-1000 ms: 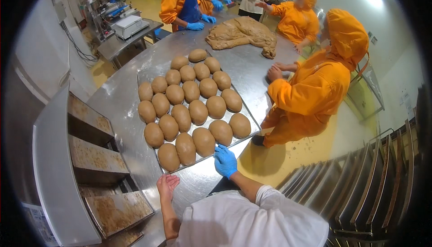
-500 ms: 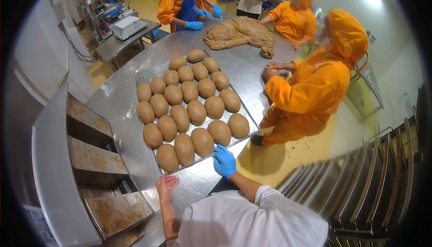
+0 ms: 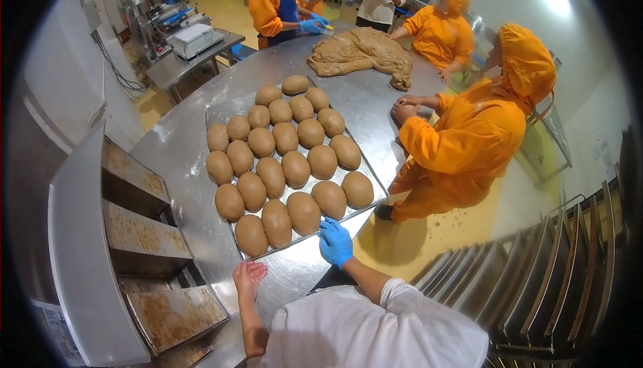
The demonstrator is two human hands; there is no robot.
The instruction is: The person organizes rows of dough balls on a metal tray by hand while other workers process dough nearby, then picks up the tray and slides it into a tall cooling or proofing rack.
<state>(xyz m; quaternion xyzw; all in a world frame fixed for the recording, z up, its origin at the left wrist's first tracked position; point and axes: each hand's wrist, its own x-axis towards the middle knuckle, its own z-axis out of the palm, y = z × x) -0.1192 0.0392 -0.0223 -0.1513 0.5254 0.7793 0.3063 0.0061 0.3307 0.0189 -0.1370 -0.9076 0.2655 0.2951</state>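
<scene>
While the tray [image 3: 221, 110] of brown dough rounds [image 3: 295, 169] sits mid-table, head view: right hand [image 3: 335, 241], blue glove, fingers closed on tray's near edge. Left hand [image 3: 248, 279] bare, open, palm up, just off tray w/o touching.

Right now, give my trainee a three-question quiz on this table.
1. True or false: the right hand, in a blue glove, is at the near edge of the baking tray.
2. The left hand is: A) gloved, B) bare, C) holding a dough ball.
3. What lies at the far end of the steel table, beyond the dough balls?

Key: 1 true; 2 B; 3 a large mass of brown dough.
</scene>
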